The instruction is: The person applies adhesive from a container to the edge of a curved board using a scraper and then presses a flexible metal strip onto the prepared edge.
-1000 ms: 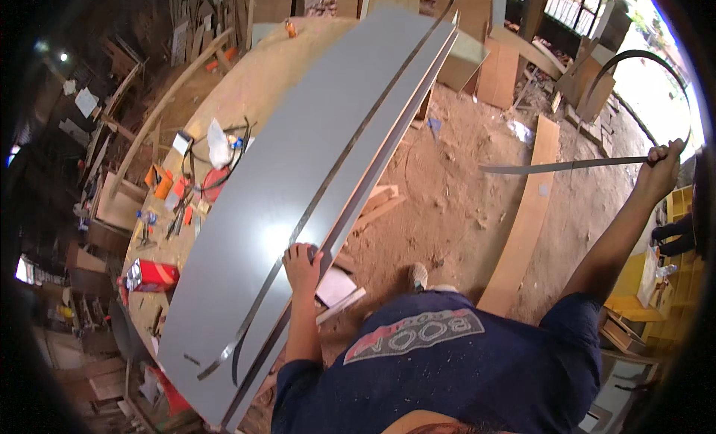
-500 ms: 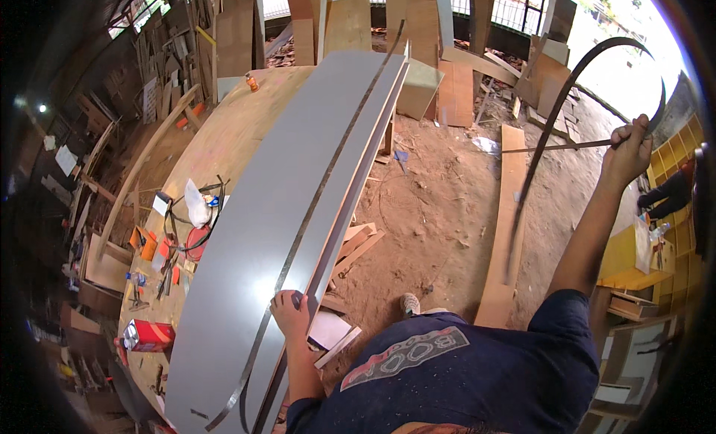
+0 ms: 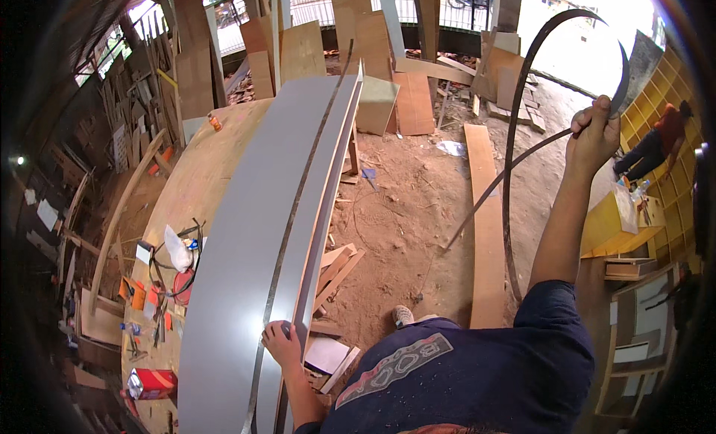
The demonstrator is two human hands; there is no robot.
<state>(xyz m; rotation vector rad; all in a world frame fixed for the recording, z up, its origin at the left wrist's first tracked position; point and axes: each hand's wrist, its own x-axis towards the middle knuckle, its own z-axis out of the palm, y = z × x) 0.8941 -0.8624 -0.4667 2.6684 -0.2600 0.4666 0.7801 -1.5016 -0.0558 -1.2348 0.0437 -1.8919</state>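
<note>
A looped edging strip [image 3: 510, 158] was held aloft by the right hand [image 3: 594, 139], its fingers clenched around it; both tails were hung near the wooden plank [image 3: 488, 273] on the dirt floor [image 3: 406, 232]. The left hand [image 3: 282, 344] was laid on the grey panel [image 3: 239, 232] near its long edge, beside a flat dark strip [image 3: 298, 195]; whether anything was grasped there could not be told. The step in hand was judged to be managing the loose strip while the panel was steadied; for the next move, a firm hold and untangled slack seemed called for. A red can [image 3: 155, 384] was set on the wooden workbench [image 3: 201, 165]. Boards [image 3: 302, 52] were leaned behind, and yellow shelving [image 3: 643, 111] was seen rightward.
</note>
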